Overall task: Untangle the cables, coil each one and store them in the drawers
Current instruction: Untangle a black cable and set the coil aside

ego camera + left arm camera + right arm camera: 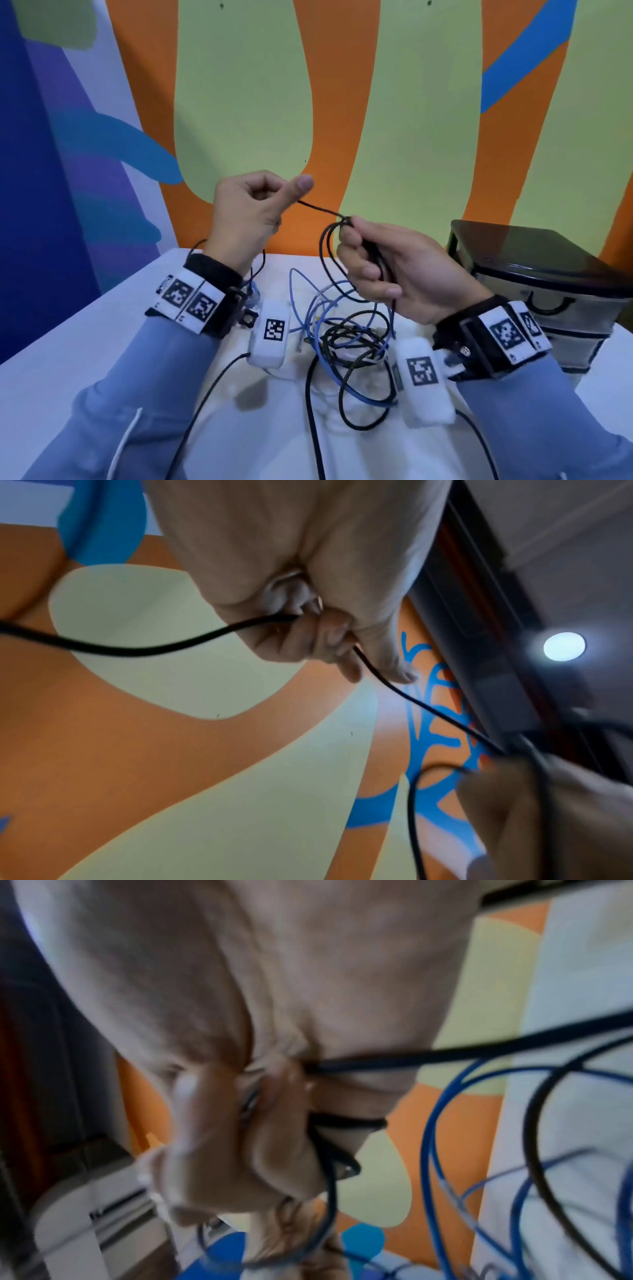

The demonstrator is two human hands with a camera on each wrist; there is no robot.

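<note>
While both hands are raised above the table (85,342), a thin black cable (322,209) runs taut between them. The left hand (246,219) has its fingers curled into the palm around that cable, thumb sticking up; the left wrist view shows the cable (143,649) passing through the fist (308,615) and out both sides. The right hand (394,270) grips several loops of the same black cable, bunched between thumb and curled fingers, with the loops hanging toward the table; the right wrist view shows the strands (342,1123) pressed in its fingers (267,1137).

Directly below the hands, on the table, lies a tangle (352,342) of blue cable (363,397) and further black cable, their loops crossing one another. The black cable trails from the right hand down into this tangle. A drawer unit (548,291) with a dark top and clear drawer fronts stands to the right of the tangle, at the table's far right edge, its drawers closed. White tagged packs (270,335) hang under each wrist, just left and right of the tangle.

The table is white. Behind the tangle rises a wall (394,102) painted in orange, pale green and blue shapes.
</note>
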